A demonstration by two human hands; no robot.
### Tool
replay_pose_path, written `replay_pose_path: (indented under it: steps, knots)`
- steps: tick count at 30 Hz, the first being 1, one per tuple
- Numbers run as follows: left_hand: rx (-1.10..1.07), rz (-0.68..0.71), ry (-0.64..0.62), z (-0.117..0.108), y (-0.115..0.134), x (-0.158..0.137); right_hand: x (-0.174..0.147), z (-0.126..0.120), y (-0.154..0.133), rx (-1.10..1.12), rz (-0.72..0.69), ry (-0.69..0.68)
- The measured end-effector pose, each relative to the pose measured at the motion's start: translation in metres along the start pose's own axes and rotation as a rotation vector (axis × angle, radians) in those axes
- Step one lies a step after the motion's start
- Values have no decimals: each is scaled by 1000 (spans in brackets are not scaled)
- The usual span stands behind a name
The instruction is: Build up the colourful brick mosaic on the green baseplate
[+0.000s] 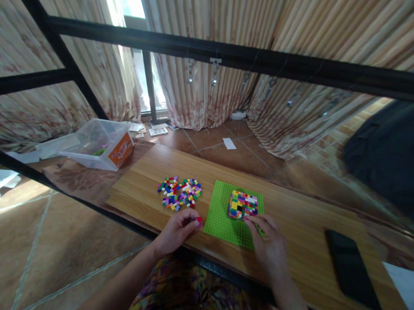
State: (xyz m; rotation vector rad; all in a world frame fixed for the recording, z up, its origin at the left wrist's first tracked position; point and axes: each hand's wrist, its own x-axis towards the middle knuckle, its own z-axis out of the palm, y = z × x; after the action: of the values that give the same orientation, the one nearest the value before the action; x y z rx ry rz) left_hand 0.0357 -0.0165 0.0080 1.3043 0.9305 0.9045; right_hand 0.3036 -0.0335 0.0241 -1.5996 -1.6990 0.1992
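Observation:
A green baseplate (221,219) lies on the wooden board, bearing a multicoloured block of stacked toy bricks (243,204). My right hand (268,235) is over the plate's near right part, thumb and forefinger pinched on a small pink brick (246,218) at the near edge of the stack. Whether that brick is pressed down I cannot tell. Left of the plate, my left hand (179,229) is closed, with a small red brick (199,219) between thumb and forefinger. Just beyond it spreads a pile of loose bricks (179,191) in many colours.
The wooden board (300,223) carries a black phone (353,268) at the right. A clear plastic box (101,143) with an orange label stands at the far left. A black metal rail (198,47) crosses above, before striped curtains (216,18). A dark bag-like shape (392,154) sits at right.

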Motion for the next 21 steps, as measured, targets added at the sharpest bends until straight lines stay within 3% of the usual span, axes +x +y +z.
replay_pose_path:
  steps: [21]
  knots:
    - [89,26,8,2,2,-1,-8,17,7,-14,4,88]
